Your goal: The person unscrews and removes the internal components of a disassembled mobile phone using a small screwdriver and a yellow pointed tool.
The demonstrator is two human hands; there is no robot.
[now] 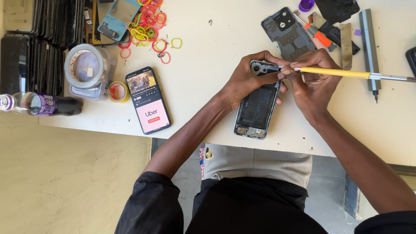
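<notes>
An opened phone (256, 108) with its back cover off lies on the white table (216, 47), its battery and camera module exposed. My left hand (249, 78) grips the phone's upper end, fingers curled over the top edge. My right hand (313, 80) holds a yellow-handled tool (342, 73) with a metal end reaching right; its tip meets the phone's top near the camera. The removed grey back cover (288, 32) lies just beyond my hands.
A second phone (148, 99) with a lit screen lies at the left. Tape rolls (86, 67), a dark bottle (43, 104), coloured rubber bands (147, 26), stacked phone screens (39, 43), an orange screwdriver (318, 35) and a metal bar (368, 47) lie around.
</notes>
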